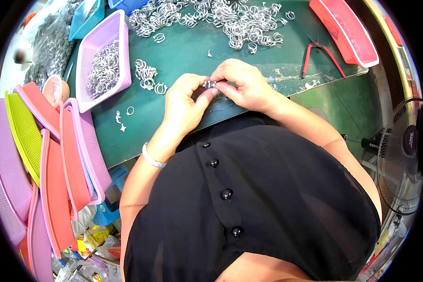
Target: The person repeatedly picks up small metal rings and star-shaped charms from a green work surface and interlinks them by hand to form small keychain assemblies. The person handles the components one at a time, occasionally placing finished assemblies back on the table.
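Both my hands meet over the near edge of the green table (pixel 174 51). Between the fingertips is a small silver ring (pixel 209 84), mostly hidden by the fingers. My left hand (pixel 185 101) pinches it with thumb and forefinger, a pale bangle on that wrist. On its other side, my right hand (pixel 242 84) closes thumb and forefinger on the same ring. Just beyond the hands lies one tiny silver piece (pixel 209 53). A small cluster of silver rings (pixel 145 73) rests left of my left hand, and a large heap of them (pixel 244 23) spreads along the far side.
A lilac basket (pixel 126 61) of silver rings stands at the left. Red-handled pliers (pixel 307 61) lie open at the right, beside a red basket (pixel 336 30). Stacked plastic baskets (pixel 56 188) crowd the left; a fan (pixel 399 155) stands at the far right.
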